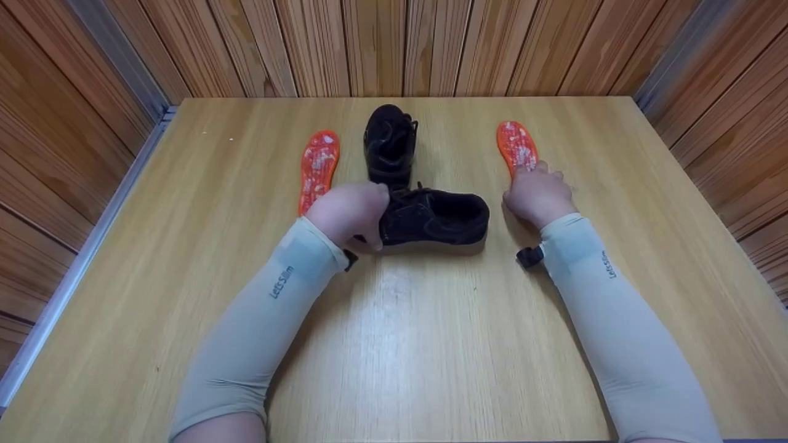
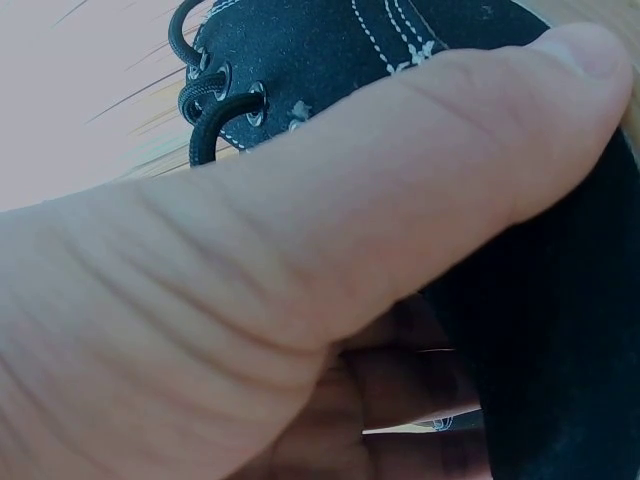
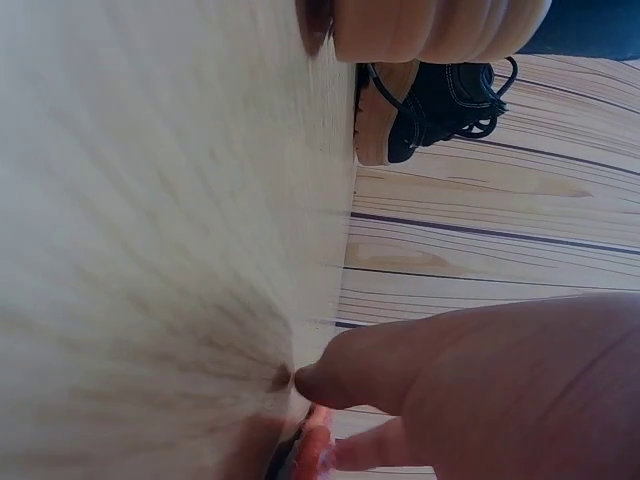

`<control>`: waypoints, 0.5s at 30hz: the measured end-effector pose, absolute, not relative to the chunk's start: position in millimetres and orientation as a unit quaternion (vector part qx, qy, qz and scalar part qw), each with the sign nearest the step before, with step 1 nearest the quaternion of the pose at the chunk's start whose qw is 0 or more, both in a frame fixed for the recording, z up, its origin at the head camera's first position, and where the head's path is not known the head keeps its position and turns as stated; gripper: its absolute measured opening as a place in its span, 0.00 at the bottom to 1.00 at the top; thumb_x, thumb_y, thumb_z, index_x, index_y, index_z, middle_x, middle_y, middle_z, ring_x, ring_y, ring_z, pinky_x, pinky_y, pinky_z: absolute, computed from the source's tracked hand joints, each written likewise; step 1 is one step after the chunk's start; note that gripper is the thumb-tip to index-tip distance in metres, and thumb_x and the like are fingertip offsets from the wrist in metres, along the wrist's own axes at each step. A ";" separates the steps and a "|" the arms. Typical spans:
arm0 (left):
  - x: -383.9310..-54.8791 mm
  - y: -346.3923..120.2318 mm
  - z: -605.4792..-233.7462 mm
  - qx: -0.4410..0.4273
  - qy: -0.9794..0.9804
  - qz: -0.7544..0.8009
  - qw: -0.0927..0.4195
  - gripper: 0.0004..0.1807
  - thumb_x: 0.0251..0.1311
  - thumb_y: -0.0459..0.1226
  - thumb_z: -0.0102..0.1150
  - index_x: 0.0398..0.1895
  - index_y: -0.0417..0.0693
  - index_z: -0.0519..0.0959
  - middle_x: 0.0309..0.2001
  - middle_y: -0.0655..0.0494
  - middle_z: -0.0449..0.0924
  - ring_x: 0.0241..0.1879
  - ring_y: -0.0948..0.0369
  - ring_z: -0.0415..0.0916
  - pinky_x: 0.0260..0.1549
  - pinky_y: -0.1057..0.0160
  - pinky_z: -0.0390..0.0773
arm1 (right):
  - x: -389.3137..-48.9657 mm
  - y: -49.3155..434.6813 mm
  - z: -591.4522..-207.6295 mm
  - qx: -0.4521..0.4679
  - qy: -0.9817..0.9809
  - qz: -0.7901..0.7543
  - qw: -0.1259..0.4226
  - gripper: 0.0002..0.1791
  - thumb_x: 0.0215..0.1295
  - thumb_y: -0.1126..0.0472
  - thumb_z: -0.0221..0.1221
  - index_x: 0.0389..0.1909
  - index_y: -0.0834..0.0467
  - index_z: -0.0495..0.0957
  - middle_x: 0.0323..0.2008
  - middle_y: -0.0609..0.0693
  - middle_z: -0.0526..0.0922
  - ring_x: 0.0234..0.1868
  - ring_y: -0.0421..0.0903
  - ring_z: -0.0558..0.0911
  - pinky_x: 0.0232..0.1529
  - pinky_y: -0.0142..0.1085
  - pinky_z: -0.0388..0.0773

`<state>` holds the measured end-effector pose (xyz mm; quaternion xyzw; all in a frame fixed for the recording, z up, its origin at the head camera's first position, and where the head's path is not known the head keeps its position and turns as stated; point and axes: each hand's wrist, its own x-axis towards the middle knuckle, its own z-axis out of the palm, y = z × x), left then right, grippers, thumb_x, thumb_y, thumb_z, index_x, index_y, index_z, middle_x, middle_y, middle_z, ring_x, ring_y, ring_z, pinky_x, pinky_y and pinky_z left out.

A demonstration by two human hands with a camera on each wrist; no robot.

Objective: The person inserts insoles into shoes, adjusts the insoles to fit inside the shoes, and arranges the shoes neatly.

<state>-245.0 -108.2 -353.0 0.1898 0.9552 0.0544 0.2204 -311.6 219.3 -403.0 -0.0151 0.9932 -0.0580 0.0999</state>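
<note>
My left hand (image 1: 351, 212) grips the toe of a black lace-up shoe (image 1: 458, 218) that lies crosswise in the middle of the table. In the left wrist view the thumb (image 2: 470, 140) presses along the shoe's dark upper, with the other fingers underneath. At the right, my right hand (image 1: 540, 195) is over the near end of a red-orange insole (image 1: 517, 144) and hides that end. In the right wrist view its thumb tip is low by the table, and a finger touches the insole (image 3: 316, 450).
A second black shoe (image 1: 389, 141) stands behind the first, toe away from me. Another red-orange insole (image 1: 318, 163) lies left of it, partly behind my left hand. Wooden panel walls (image 1: 375, 49) enclose the table (image 1: 394, 344) at the back and sides.
</note>
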 end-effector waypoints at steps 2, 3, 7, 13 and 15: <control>-244.7 -108.2 -352.6 0.185 0.955 0.058 0.224 0.35 0.58 0.39 0.84 0.64 0.40 0.76 0.57 0.45 0.84 0.51 0.49 0.80 0.53 0.50 0.89 | -310.1 220.0 -402.8 -0.023 0.993 -0.058 0.099 0.33 0.79 0.54 0.49 0.76 0.72 0.67 0.64 0.78 0.67 0.55 0.75 0.72 0.52 0.67 0.77; -244.6 -108.2 -352.4 0.180 0.955 0.063 0.228 0.34 0.58 0.38 0.84 0.64 0.41 0.75 0.57 0.45 0.84 0.51 0.49 0.81 0.52 0.50 0.89 | -309.5 220.2 -402.4 -0.026 0.993 -0.060 0.100 0.31 0.79 0.55 0.49 0.73 0.73 0.68 0.63 0.77 0.68 0.55 0.74 0.72 0.52 0.67 0.76; -243.9 -109.1 -351.8 0.172 0.955 0.074 0.230 0.33 0.58 0.38 0.84 0.63 0.43 0.75 0.58 0.46 0.84 0.52 0.49 0.82 0.51 0.50 0.90 | -308.4 222.4 -399.7 -0.042 0.991 -0.071 0.104 0.28 0.80 0.58 0.46 0.71 0.74 0.71 0.62 0.78 0.69 0.55 0.74 0.73 0.51 0.66 0.76; -243.7 -110.4 -352.0 0.181 0.954 0.080 0.227 0.34 0.58 0.38 0.84 0.63 0.42 0.75 0.57 0.46 0.84 0.52 0.49 0.81 0.54 0.49 0.89 | -305.5 226.6 -392.5 -0.046 0.985 -0.105 0.130 0.31 0.86 0.54 0.42 0.77 0.71 0.67 0.75 0.81 0.64 0.66 0.79 0.71 0.66 0.73 0.70; -244.2 -110.6 -352.6 0.182 0.953 0.082 0.227 0.34 0.58 0.38 0.84 0.63 0.42 0.75 0.57 0.46 0.84 0.52 0.49 0.81 0.54 0.49 0.89 | -304.0 228.2 -390.3 -0.043 0.982 -0.119 0.137 0.32 0.87 0.52 0.42 0.78 0.71 0.66 0.78 0.80 0.62 0.70 0.80 0.68 0.70 0.75 0.66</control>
